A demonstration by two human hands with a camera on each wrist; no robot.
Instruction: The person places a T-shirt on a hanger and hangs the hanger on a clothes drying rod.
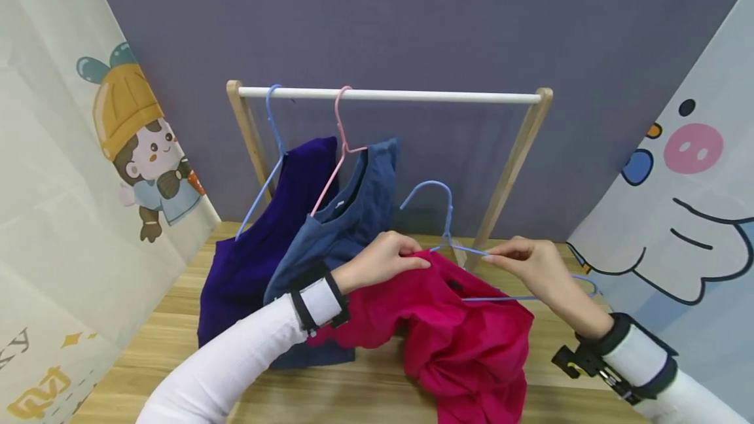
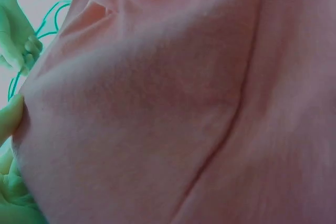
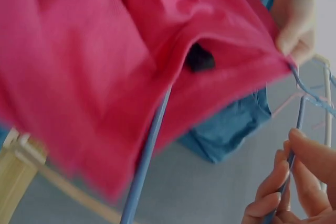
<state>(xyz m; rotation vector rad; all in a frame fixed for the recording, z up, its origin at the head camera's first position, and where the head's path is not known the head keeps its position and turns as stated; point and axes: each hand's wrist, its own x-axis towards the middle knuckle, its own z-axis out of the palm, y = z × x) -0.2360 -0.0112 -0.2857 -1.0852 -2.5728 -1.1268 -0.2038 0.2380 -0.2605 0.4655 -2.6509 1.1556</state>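
A crumpled red top point(image 1: 471, 352) hangs down over the wooden table, and its cloth fills most of the left wrist view. My left hand point(image 1: 385, 259) pinches its upper edge close to the neck of a light-blue clothes hanger point(image 1: 449, 211). The left arm of that hanger goes in under the cloth, so its end is hidden. Between thumb and fingers my right hand point(image 1: 530, 265) grips the hanger's other arm, outside the top. In the right wrist view the hanger's lower bar point(image 3: 149, 156) comes out of an opening in the red cloth.
Behind stands a clothes rack with a white rail point(image 1: 442, 95) and wooden legs. A purple top point(image 1: 253, 273) on a blue hanger and a blue-grey top point(image 1: 330, 241) on a pink hanger point(image 1: 340, 116) hang at its left. Printed cloths point(image 1: 677, 214) flank both sides.
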